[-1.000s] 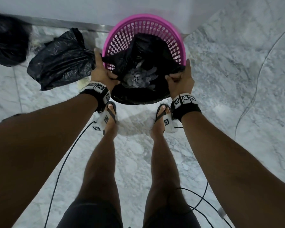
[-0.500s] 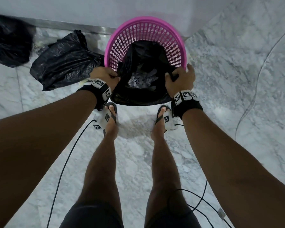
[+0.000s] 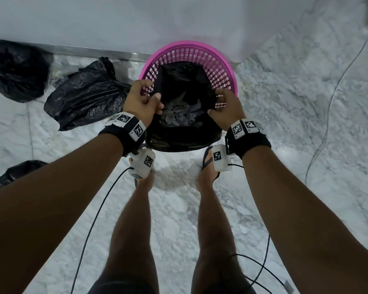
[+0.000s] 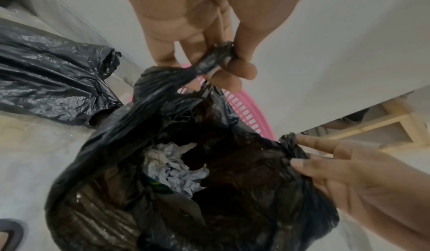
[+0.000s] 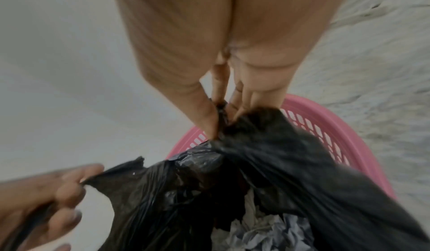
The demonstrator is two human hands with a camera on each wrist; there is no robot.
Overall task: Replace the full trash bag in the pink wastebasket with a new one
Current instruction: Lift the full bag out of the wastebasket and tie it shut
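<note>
Crumpled black bag (image 3: pixel 87 98) on marble floor (image 3: pixel 285 128) just left of left hand (image 3: pixel 141 102); another black bag (image 3: pixel 15 71) farther left.

Both arms reach down — left hand (image 3: pixel 141 101) and right hand (image 3: pixel 225 109) pinching (fingers apparently curled).

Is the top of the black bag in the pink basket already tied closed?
No, the black bag gapes open, showing crumpled paper inside.

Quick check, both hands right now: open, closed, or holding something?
Left hand: closed, pinching a gathered edge of the black trash bag.
Right hand: closed, pinching the bag's opposite edge.
</note>
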